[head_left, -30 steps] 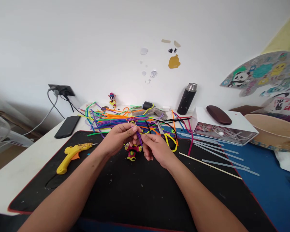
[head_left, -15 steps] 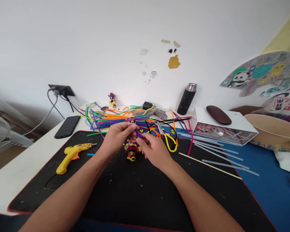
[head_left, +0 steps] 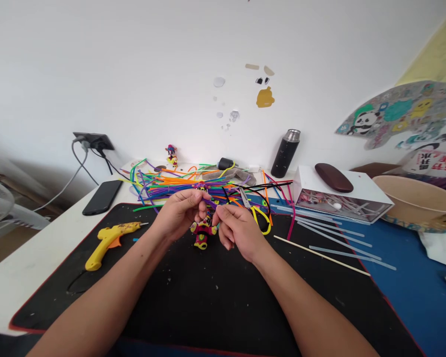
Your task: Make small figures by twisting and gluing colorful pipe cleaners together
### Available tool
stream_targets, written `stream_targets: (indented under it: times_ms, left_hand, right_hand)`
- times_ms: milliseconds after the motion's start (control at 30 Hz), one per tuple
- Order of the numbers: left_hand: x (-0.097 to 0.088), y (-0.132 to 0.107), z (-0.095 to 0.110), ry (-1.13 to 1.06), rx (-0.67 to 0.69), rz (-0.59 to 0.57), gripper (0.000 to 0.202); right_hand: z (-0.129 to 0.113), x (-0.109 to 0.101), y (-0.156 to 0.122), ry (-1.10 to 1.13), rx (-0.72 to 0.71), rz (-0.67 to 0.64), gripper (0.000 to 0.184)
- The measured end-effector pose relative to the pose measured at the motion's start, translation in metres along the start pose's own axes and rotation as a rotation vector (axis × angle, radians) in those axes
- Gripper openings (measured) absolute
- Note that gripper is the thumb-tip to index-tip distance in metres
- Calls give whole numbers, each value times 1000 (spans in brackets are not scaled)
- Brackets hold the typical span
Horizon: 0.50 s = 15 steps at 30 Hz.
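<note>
Between both hands is a short purple pipe cleaner [head_left: 210, 202], pinched at either end above the mat. My left hand [head_left: 184, 210] grips its left end between thumb and index finger. The other end sits in the closed fingers of my right hand [head_left: 236, 228]. Just behind and below the hands, a small magenta, yellow and black figure [head_left: 200, 237] lies on the black mat [head_left: 193, 297], partly covered by the fingers. Scissors with yellow handles [head_left: 259, 218] rest to the right of my right hand.
A yellow glue gun [head_left: 109, 243] and a phone [head_left: 102, 197] lie left. Behind the hands spreads a pile of coloured pipe cleaners [head_left: 163, 186]. A black bottle [head_left: 285, 154], a white box [head_left: 371, 196], clear glue sticks [head_left: 338, 235] and a wooden stick [head_left: 319, 254] are on the right.
My hands have drawn slightly apart, with the purple pipe cleaner stretched between them. My right hand's lower fingers have curled down. The view has shifted a little.
</note>
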<state>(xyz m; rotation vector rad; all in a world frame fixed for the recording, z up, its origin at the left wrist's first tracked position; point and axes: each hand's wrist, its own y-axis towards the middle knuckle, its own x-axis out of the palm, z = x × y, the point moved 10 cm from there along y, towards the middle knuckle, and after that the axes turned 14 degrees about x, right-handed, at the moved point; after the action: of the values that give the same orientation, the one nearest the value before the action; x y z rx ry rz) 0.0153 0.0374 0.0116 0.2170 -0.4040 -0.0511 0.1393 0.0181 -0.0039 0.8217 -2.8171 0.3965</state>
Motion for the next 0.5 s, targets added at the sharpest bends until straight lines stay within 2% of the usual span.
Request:
stream_targets:
  times_ms: [100,333,500]
  left_hand:
    - [3,-1,1,-34,-15,-18,40]
    - [11,-5,-3,141,-43,-146,37]
    - [14,-5,2,235,39,-169,34]
  right_hand:
    - [-2,3,-1,129,16,-62,46]
    - [3,-3,3,77,49,-45,46]
    - [8,2,4,92,86,-81,47]
